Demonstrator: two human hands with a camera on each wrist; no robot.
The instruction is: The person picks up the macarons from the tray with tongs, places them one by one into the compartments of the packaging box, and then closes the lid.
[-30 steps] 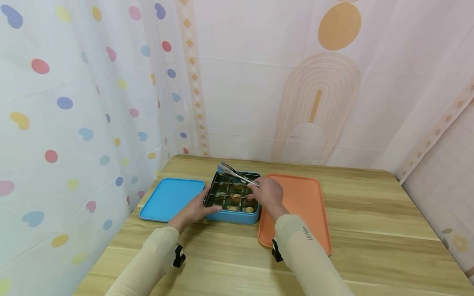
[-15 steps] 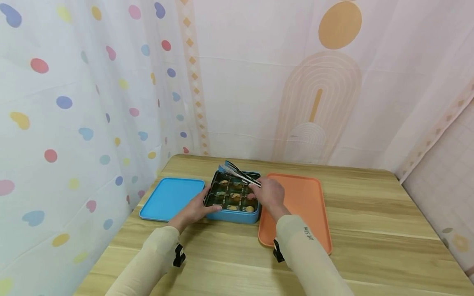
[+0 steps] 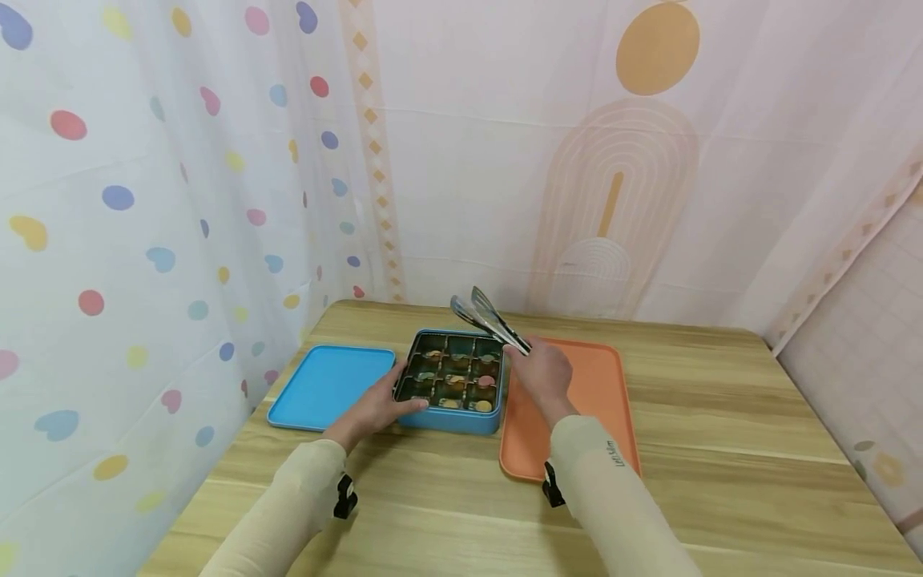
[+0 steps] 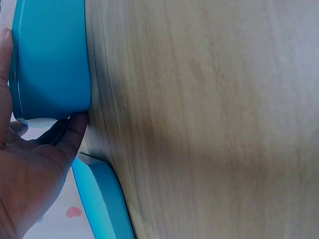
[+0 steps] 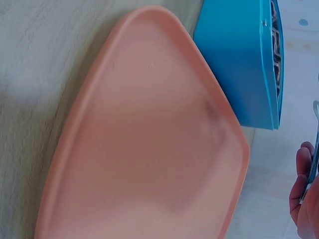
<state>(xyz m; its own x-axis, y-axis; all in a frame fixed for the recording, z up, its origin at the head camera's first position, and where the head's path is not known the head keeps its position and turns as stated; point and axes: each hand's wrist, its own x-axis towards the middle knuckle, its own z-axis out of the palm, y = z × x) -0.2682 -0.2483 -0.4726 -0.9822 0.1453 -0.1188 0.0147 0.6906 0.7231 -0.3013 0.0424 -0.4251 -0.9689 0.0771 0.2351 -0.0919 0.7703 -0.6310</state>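
A blue square box (image 3: 461, 421) stands on the table, its dark inside split into a grid of compartments. Small yellowish, greenish and reddish pieces lie in several of them. My left hand (image 3: 375, 410) grips the box at its near left corner, thumb over the rim and fingers along the left side. Metal tongs (image 3: 513, 340) are in my right hand (image 3: 546, 375), held up at the right of the box. Their tips point up and away to the left, spread apart with nothing between them. In the right wrist view only part of the tongs (image 5: 314, 167) shows.
A flat blue lid or tray (image 3: 332, 389) lies at the left of the box. On the other side is an orange tray (image 3: 598, 385), close against the box and under my right hand. Patterned curtains (image 3: 469, 160) hang behind and beside the table (image 3: 721, 417).
My right hand has lifted the tongs off the box, up and to the right, and the tips have spread. My left hand keeps its hold on the box.
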